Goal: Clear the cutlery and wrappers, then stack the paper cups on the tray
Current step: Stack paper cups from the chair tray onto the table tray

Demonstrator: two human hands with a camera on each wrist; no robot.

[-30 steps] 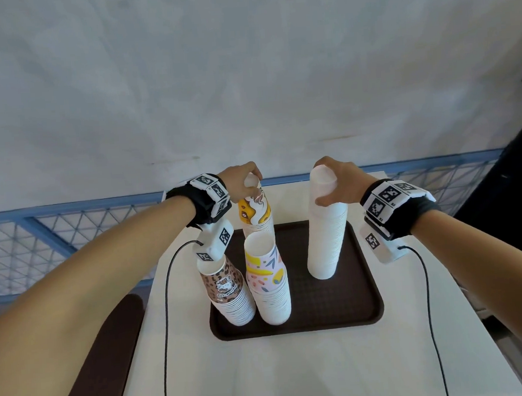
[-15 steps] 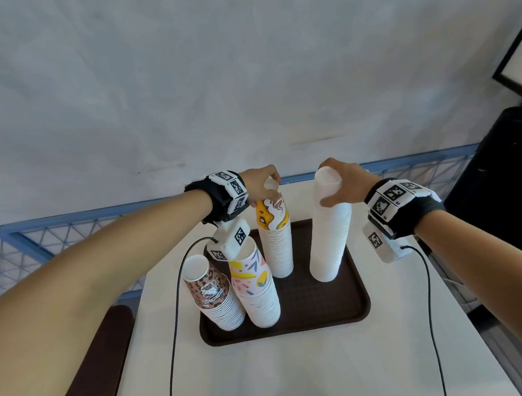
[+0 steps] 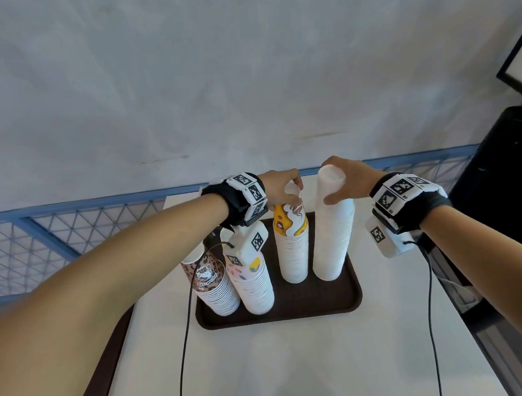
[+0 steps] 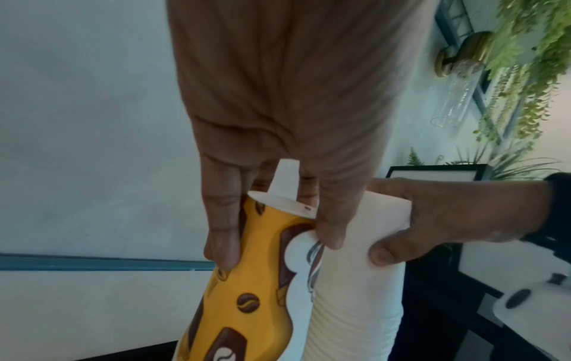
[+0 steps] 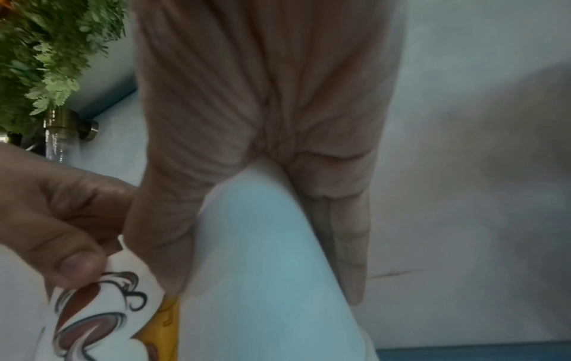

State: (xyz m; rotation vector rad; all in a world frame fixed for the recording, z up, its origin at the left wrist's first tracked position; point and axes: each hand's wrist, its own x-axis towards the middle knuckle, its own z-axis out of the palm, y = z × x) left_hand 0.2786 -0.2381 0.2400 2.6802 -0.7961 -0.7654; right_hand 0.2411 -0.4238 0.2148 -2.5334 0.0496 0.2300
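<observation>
From the head view, four stacks of paper cups stand on the brown tray, which sits on the white worktop. The left hand has its grip closed round the top of the yellow coffee-print stack; the right hand is curled round the top of the tall plain white stack. Both stacks lean a little, so the step seems to be settling them upright: press straight down, keep each base flat on the tray, let go gently. A brown leopard-print stack and a pastel-patterned stack crowd the tray's near-left corner, close under the left wrist and its cable. No cutlery or wrappers are visible.

The left wrist view shows fingers pinching the yellow stack just under the upturned base of its top cup, with the white stack touching alongside.

The right wrist view shows thumb and fingers straddling the white stack, so a careless release could topple one stack into the other.
</observation>
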